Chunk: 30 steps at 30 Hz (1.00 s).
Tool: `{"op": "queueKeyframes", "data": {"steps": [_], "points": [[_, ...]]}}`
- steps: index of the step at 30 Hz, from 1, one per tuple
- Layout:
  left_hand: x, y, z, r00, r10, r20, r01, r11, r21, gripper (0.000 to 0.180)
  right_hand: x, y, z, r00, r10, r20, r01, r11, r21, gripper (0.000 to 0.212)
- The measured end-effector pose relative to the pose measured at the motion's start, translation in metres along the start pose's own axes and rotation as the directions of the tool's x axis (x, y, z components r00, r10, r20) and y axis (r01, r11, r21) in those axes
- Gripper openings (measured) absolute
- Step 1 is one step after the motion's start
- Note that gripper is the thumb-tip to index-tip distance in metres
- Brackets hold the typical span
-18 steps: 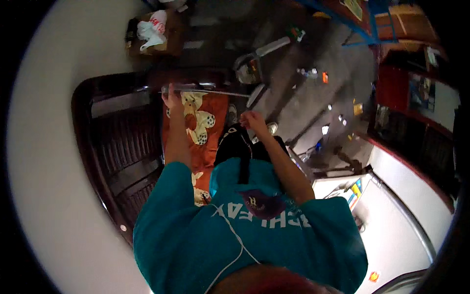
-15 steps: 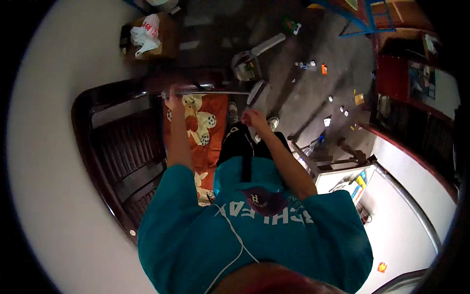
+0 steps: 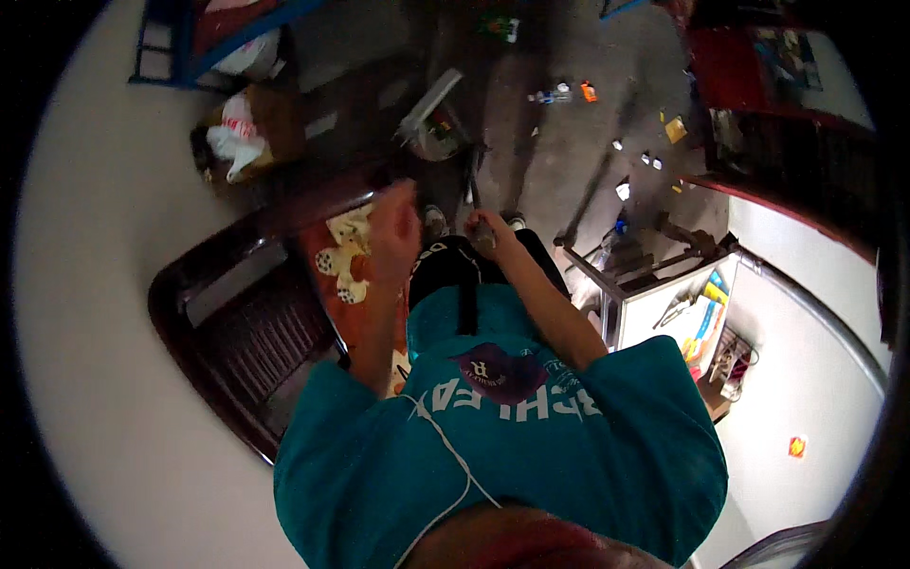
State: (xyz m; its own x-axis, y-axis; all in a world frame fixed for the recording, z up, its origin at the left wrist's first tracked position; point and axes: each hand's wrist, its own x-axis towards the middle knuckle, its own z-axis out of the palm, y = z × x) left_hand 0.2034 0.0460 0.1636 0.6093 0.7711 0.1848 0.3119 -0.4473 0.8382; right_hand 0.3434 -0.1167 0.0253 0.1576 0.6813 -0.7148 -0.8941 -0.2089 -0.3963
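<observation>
My right hand point(image 3: 491, 237) is closed in front of my dark trousers. It grips a slim tool point(image 3: 471, 178) whose narrow grey end points away from me; its exact kind is unclear. My left hand point(image 3: 395, 216) is raised to the left of it, smeared by motion, so its fingers and anything in them cannot be made out. Beneath the left forearm lies an orange cushion point(image 3: 327, 284) with a cream cartoon animal print. It covers part of a dark, glossy wooden bench point(image 3: 169, 284) with a slatted panel, on my left.
Ahead stands a grey dustpan-like scoop point(image 3: 431, 142). A cardboard box point(image 3: 277, 128) bears a white plastic bag point(image 3: 235, 144). Litter dots the floor, including a clear bottle point(image 3: 548, 97) and an orange packet point(image 3: 589, 92). A white-topped stand point(image 3: 649, 308) is at right, a red cabinet point(image 3: 735, 71) beyond.
My left hand has moved right, from beside the bench's dark arm toward the middle. The tool in my right hand has turned and looks narrower. The whole view has swung round.
</observation>
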Motion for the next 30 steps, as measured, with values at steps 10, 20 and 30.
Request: {"op": "queueKeyframes", "data": {"steps": [10, 20, 30], "points": [[0.162, -0.026, 0.068, 0.881, -0.315, 0.354, 0.024, 0.776, 0.630, 0.053, -0.066, -0.124, 0.000, 0.966, 0.039, -0.257, 0.050, 0.942, 0.333, 0.019], [0.200, 0.012, 0.099, 0.942, -0.335, 0.012, 0.229, 0.669, 0.707, 0.034, 0.019, -0.294, -0.122, 0.977, -0.123, -0.177, 0.139, 0.986, 0.086, 0.017], [0.303, 0.024, 0.137, 0.899, -0.388, -0.204, 0.416, 0.608, 0.677, 0.032, 0.119, -0.435, -0.174, 0.998, -0.055, -0.027, 0.050, 0.986, -0.160, 0.023]]}}
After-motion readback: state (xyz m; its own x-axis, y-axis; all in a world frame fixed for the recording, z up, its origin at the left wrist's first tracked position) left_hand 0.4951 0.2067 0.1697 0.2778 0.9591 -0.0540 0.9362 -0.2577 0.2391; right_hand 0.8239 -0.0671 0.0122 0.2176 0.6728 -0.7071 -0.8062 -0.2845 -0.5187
